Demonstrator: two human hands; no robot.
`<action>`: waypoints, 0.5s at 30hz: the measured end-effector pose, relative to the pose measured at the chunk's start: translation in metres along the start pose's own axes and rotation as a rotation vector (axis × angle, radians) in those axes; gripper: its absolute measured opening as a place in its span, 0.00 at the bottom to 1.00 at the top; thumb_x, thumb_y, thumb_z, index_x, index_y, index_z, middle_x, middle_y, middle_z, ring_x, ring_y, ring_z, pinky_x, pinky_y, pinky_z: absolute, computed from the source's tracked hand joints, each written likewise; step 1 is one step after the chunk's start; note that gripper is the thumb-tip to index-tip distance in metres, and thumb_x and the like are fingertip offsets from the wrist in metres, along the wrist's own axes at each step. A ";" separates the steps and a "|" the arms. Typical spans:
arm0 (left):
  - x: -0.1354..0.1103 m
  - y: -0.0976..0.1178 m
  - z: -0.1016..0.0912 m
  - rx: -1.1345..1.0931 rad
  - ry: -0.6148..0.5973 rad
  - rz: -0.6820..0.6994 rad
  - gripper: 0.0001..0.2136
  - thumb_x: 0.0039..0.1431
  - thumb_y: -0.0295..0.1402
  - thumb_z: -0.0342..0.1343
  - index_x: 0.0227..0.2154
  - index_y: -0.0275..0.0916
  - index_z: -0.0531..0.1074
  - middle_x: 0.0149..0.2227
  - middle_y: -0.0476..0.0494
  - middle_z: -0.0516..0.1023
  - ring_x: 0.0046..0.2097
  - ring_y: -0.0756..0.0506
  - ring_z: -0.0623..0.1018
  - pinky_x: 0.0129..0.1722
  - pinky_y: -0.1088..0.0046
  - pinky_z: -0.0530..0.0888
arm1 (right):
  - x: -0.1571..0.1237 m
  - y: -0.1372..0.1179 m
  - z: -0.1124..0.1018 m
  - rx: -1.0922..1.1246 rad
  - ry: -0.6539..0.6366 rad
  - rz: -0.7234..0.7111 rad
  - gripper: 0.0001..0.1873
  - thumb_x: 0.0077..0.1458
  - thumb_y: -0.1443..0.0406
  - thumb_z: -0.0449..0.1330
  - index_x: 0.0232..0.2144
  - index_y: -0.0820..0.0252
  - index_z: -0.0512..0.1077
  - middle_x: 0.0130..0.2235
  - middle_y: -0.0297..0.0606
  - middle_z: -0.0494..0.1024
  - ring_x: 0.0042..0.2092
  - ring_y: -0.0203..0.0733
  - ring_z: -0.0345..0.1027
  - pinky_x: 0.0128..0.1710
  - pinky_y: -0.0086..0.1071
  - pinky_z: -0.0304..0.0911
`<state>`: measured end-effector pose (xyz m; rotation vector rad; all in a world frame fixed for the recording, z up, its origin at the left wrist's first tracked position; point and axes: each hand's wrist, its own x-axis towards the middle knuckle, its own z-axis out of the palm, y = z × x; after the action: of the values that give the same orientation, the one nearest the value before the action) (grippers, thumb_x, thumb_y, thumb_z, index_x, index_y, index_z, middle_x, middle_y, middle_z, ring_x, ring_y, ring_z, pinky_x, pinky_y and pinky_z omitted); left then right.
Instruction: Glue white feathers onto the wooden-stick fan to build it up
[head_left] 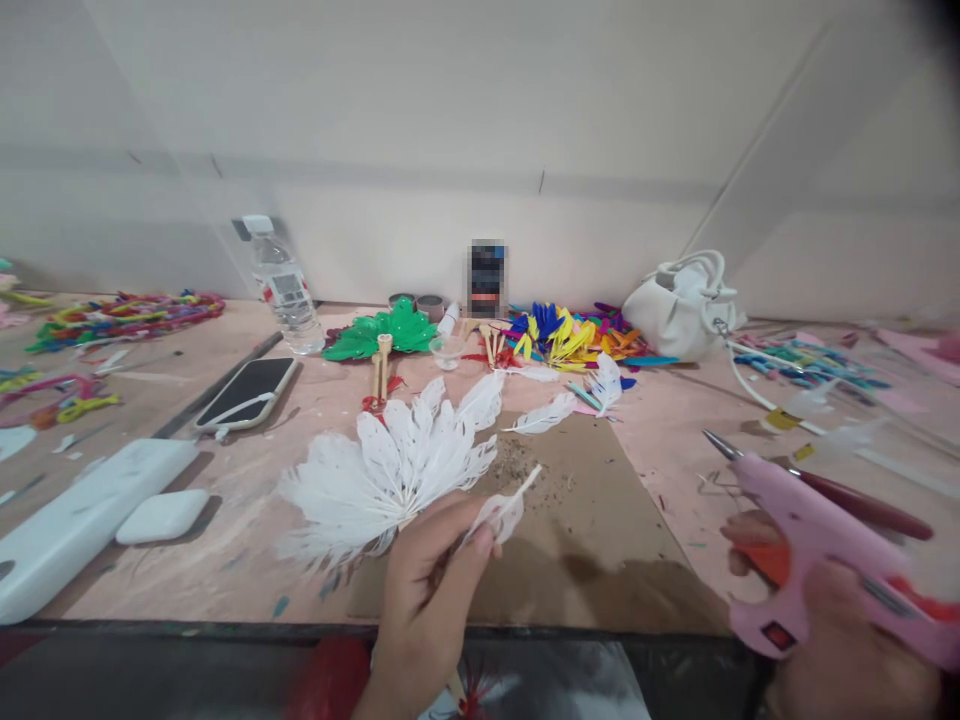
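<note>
My left hand [435,585] is closed in a pinch on a small white feather [504,510], held just above a brown cardboard sheet [600,520]. Right beside it lies a fan of white feathers [390,465] spread out on the pink table. My right hand [840,640] grips a pink hot glue gun [810,545] at the lower right, a finger on its orange trigger and the metal nozzle pointing up and left. Loose white feathers [544,415] lie behind the cardboard.
A phone [247,390], a white case [161,515] and a long white box [75,525] lie at the left. A water bottle [289,290], green feather fan [382,335], coloured feathers [570,335] and white bag [679,305] line the back wall. A red-handled tool [862,505] lies right.
</note>
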<state>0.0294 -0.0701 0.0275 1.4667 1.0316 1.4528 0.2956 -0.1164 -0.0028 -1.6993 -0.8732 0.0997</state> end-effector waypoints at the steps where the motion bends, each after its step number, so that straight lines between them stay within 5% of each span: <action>1: -0.001 -0.003 0.000 -0.053 0.027 -0.046 0.09 0.67 0.36 0.60 0.40 0.41 0.85 0.30 0.47 0.79 0.32 0.47 0.76 0.32 0.75 0.72 | 0.008 -0.002 -0.003 -0.097 -0.026 0.052 0.26 0.65 0.45 0.56 0.42 0.60 0.79 0.29 0.41 0.78 0.30 0.51 0.74 0.25 0.39 0.67; 4: -0.003 -0.009 0.001 -0.222 0.089 -0.185 0.17 0.65 0.37 0.63 0.56 0.44 0.79 0.34 0.46 0.82 0.32 0.47 0.79 0.28 0.78 0.72 | 0.031 -0.004 -0.008 -0.527 -0.171 0.121 0.29 0.59 0.40 0.52 0.20 0.52 0.73 0.14 0.40 0.64 0.23 0.59 0.69 0.24 0.44 0.60; 6: -0.004 -0.010 0.001 -0.299 0.104 -0.192 0.16 0.66 0.35 0.63 0.56 0.49 0.76 0.34 0.49 0.81 0.33 0.49 0.79 0.27 0.80 0.71 | 0.042 0.000 -0.006 -0.684 -0.233 0.066 0.31 0.61 0.40 0.46 0.15 0.48 0.66 0.13 0.44 0.64 0.24 0.61 0.70 0.26 0.44 0.59; 10: -0.002 -0.010 -0.002 -0.285 -0.018 -0.121 0.05 0.68 0.35 0.61 0.42 0.46 0.82 0.33 0.49 0.83 0.30 0.51 0.79 0.30 0.81 0.74 | 0.047 0.012 -0.001 -0.701 -0.263 -0.063 0.29 0.62 0.43 0.47 0.22 0.53 0.73 0.23 0.50 0.76 0.29 0.60 0.74 0.29 0.43 0.62; 15: -0.004 -0.014 -0.007 -0.212 -0.077 -0.236 0.12 0.70 0.37 0.59 0.49 0.48 0.85 0.45 0.43 0.88 0.49 0.42 0.85 0.54 0.71 0.77 | 0.042 0.023 -0.024 -0.598 -0.249 -0.132 0.28 0.61 0.43 0.52 0.30 0.57 0.77 0.30 0.50 0.80 0.32 0.57 0.76 0.31 0.43 0.67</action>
<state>0.0224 -0.0693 0.0129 1.1975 0.9377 1.2837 0.3484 -0.1124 0.0007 -2.2054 -1.2885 -0.0484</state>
